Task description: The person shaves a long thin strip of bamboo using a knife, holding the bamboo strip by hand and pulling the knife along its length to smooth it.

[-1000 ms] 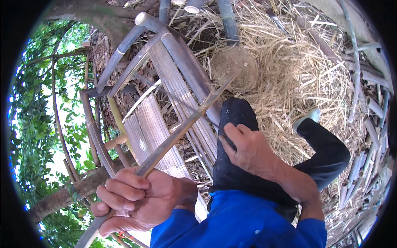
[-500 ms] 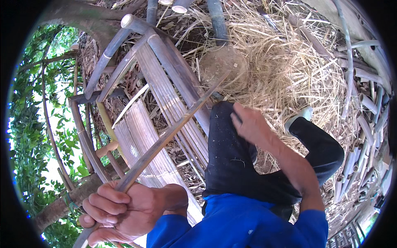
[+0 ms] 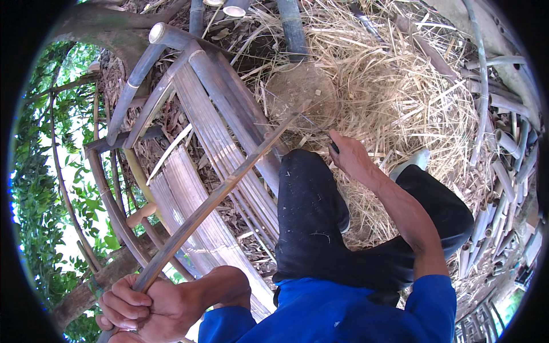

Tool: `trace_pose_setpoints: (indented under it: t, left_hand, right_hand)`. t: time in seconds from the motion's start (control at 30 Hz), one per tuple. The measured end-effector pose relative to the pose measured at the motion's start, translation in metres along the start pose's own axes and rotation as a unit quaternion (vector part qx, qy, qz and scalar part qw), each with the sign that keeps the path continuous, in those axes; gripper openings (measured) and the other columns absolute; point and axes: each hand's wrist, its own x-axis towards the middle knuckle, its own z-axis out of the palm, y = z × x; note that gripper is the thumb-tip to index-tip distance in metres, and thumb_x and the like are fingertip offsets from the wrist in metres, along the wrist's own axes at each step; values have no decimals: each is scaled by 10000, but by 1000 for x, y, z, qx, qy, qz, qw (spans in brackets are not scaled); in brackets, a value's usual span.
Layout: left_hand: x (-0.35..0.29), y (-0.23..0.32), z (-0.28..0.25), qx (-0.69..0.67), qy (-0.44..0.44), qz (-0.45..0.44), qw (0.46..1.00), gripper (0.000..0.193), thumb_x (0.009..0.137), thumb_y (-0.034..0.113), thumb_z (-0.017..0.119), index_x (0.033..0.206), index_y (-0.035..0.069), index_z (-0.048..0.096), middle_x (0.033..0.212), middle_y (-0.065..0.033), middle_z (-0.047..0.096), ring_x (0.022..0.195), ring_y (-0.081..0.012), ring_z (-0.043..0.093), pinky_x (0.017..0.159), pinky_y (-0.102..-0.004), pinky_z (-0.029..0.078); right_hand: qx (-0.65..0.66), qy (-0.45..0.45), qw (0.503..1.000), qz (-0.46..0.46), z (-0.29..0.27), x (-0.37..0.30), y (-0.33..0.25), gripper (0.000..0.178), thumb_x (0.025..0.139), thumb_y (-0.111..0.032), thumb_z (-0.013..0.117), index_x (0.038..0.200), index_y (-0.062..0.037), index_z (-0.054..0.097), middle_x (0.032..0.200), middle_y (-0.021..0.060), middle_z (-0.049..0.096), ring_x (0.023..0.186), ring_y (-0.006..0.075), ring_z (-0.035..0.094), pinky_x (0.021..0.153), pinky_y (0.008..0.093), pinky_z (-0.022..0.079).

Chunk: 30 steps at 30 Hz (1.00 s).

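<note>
My left hand (image 3: 151, 311) is wrapped round the lower end of a long brown bamboo strip (image 3: 220, 191). The strip slants up and to the right, and its far tip lies over a round chopping block (image 3: 286, 83). In my right hand (image 3: 353, 157) is the dark handle of a knife (image 3: 334, 146). Its thin blade points up and left, close to the tip of the strip; whether blade and strip touch I cannot tell. My fingers hide most of the handle.
A bamboo bench (image 3: 197, 103) with a slatted seat stands on the left, under the strip. Straw and shavings (image 3: 394, 103) cover the ground around the block. Cut bamboo poles (image 3: 506, 143) are heaped at the far right. My bent knees are between my arms.
My left hand has drawn the strip slightly down and left. My right hand has turned, so the knife now shows, its blade near the strip's tip. The whole view has shifted a little.
</note>
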Motion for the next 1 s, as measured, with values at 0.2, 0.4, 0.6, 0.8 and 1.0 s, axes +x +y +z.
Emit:
trace_pose_setpoints:
  t: [0.2,0.4,0.6,0.8,1.0]
  left_hand:
    - [5,-1,4,22,2,14,1000,413,1055,418,517,885,48,445,625,2,359,532,-119,315,458,-273,260]
    - [-5,-1,21,75,21,6,997,397,1065,389,479,1110,-5,502,699,-13,398,550,-124,348,464,-271,279]
    - [-14,-16,36,170,60,118,977,331,1072,262,523,1262,3,440,706,-8,399,567,-109,398,465,-273,338]
    - [-25,-12,42,133,36,119,983,333,1081,312,508,1231,20,454,678,17,364,493,-88,316,426,-261,279]
    - [-23,-18,47,197,82,142,967,310,1085,299,497,1215,20,459,656,27,328,498,-81,293,425,-252,249]
  right_hand:
    - [-43,-15,991,125,21,6,79,227,958,-180,570,1144,-73,496,803,257,651,776,480,646,683,562,493]
    - [22,-89,981,170,-11,3,17,268,952,-225,596,1112,-51,469,768,280,637,754,510,624,689,597,471]
    - [10,1,999,38,-54,-32,-121,216,958,-194,635,1072,-51,521,788,223,646,728,446,659,596,517,520]
    - [8,66,977,-200,-89,-72,-235,134,926,-169,661,995,-72,600,741,87,556,572,230,638,464,368,532]
    - [-2,90,987,-136,-57,-48,-186,119,964,-167,612,1054,-91,607,734,101,549,530,269,641,441,387,524]
